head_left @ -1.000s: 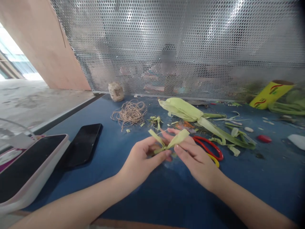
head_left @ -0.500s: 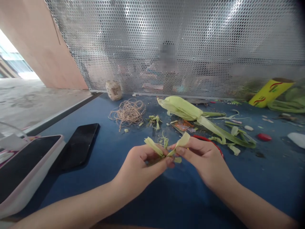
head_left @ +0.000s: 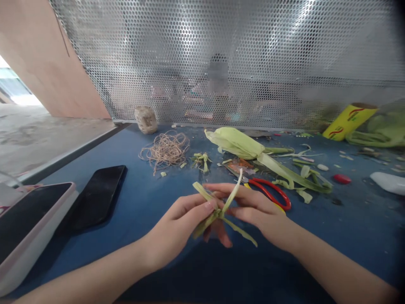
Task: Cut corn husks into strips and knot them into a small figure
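Observation:
My left hand (head_left: 182,223) is closed on knotted strips of corn husk (head_left: 218,213), the thumb pressing beside the knot. One narrow strip stands upright from the knot, and another hangs down to the right. My right hand (head_left: 256,204) reaches behind the upright strip, fingers stretched out and apart. Its thumb is close to the knot; whether its fingertips touch the husk is hidden. Scissors with red and yellow handles (head_left: 278,192) lie just beyond my right hand. Past them rests a bundle of pale green corn husk (head_left: 237,141) with long loose strips.
A tangle of twine (head_left: 167,147) lies back left, with small knotted husk pieces (head_left: 201,160) beside it. A black phone (head_left: 98,196) and a pale-rimmed device (head_left: 31,219) are at left. A yellow tube (head_left: 349,122) stands back right, before perforated metal (head_left: 268,50).
My right fingers have let go of the wide husk strip they pinched and now stretch behind the knot. The husk has turned, with strips pointing up and down-right. More of the scissors shows.

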A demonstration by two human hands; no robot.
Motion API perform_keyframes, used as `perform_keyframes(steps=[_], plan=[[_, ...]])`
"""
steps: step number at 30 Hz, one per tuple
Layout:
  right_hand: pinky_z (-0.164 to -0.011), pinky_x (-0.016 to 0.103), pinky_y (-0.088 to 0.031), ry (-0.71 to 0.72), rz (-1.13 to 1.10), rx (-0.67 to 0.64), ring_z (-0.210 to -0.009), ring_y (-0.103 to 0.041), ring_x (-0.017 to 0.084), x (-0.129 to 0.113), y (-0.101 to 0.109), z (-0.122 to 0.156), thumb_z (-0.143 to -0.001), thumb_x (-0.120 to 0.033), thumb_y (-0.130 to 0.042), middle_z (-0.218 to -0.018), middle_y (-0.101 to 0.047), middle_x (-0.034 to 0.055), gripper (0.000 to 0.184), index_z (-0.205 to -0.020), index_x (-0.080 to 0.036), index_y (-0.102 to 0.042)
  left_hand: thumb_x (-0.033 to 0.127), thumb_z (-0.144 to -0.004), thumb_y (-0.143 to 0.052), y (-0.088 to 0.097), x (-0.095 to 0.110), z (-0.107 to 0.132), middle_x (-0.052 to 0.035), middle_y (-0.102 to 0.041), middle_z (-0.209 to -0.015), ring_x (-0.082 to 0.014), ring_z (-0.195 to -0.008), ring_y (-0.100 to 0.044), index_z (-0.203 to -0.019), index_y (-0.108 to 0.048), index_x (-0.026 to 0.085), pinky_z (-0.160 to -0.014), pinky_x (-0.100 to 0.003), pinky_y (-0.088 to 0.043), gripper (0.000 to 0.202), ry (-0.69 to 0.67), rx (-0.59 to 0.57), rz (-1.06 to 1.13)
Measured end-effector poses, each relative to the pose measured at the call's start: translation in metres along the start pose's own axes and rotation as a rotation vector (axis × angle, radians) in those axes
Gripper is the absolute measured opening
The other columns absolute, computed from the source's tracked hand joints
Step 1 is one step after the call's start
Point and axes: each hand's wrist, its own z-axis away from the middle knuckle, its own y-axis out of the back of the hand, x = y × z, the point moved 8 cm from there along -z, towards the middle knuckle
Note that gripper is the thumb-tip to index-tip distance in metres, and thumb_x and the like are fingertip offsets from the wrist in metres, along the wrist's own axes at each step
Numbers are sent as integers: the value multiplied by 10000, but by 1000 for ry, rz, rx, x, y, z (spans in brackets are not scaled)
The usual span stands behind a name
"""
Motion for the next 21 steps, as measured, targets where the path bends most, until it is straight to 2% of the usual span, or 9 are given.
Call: perform_keyframes(steps=[2,5,6,9,11,14,16,18,21], plan=[[-957,372,-405,19,21,-37,-1092,-554,201,-2,-4,2,-827,-182,-455,-1167,-614,14,423,-1234,-282,-513,230,-865,-461,-2,0,1,-32,-648,-629,-125,-593,-552,-973,-554,141,-559,-240,-372,168,10,-13,3],[-938,360,-423,110,174,4,-1067,-564,211,-6,-4,1,-784,-243,-580,-1177,-605,43,486,-1261,-250,-482,222,-840,-518,1,-3,2,18,-597,-637,-113,-590,-548,-1057,-381,190,-526,-221,-358,258,10,22,-34],[-923,344,-433,136,246,40,-1044,-574,206,-7,-2,1,-761,-240,-614,-1151,-619,45,473,-1224,-242,-518,226,-845,-515,2,-4,2,28,-596,-647,-107,-586,-546,-1067,-318,209,-522,-217,-360,297,2,36,-46],[-863,317,-461,151,372,156,-962,-603,202,-7,3,-1,-720,-239,-659,-1021,-665,50,270,-989,-219,-658,200,-871,-467,3,-4,2,34,-619,-689,-98,-577,-546,-1100,-192,244,-521,-216,-384,360,-30,46,-105],[-802,310,-481,91,328,201,-874,-623,192,-2,6,-3,-713,-240,-657,-920,-676,47,215,-925,-210,-665,185,-880,-442,4,-3,3,30,-625,-706,-97,-565,-546,-1134,-173,244,-518,-220,-399,374,-56,63,-161],[-716,285,-490,-29,170,278,-753,-630,160,7,12,-3,-691,-213,-658,-806,-661,10,431,-1101,-212,-525,173,-886,-413,6,1,5,22,-629,-725,-102,-556,-544,-1182,-141,247,-534,-241,-429,408,-121,122,-250],[-673,273,-481,-106,97,281,-697,-620,149,14,11,-4,-664,-210,-676,-745,-649,-14,488,-1089,-210,-435,168,-887,-401,7,4,7,17,-625,-736,-113,-569,-547,-1197,-127,248,-557,-259,-447,420,-164,159,-332],[-625,261,-465,-157,82,244,-646,-598,144,18,8,-5,-672,-236,-665,-678,-633,-24,356,-943,-210,-435,172,-890,-390,8,6,8,15,-613,-733,-122,-570,-545,-1200,-120,236,-572,-271,-454,417,-193,180,-439],[-598,248,-447,-149,174,232,-619,-556,134,18,7,-5,-702,-258,-624,-628,-596,-19,153,-777,-200,-503,179,-886,-392,6,6,10,10,-600,-715,-140,-587,-565,-1190,-129,221,-630,-293,-459,404,-211,175,-597]])
